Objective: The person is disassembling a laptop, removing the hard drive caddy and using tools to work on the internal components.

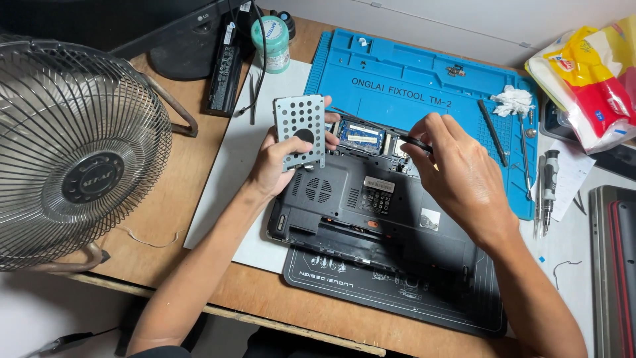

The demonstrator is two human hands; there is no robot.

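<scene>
our left hand (278, 162) clamped on a perforated metal plate (300, 131) above the upturned laptop (358, 205) mid-table, right hand (450, 162) pinching black tweezers (416, 142) over the memory stick (362, 134), blue mat (411, 79) behind

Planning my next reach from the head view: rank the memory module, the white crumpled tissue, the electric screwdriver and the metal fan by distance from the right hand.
From the right hand:
1. Memory module, just to its left in the open laptop bay.
2. White crumpled tissue, up and to the right on the blue mat.
3. Electric screwdriver, right of the mat.
4. Metal fan, at the far left edge.
</scene>
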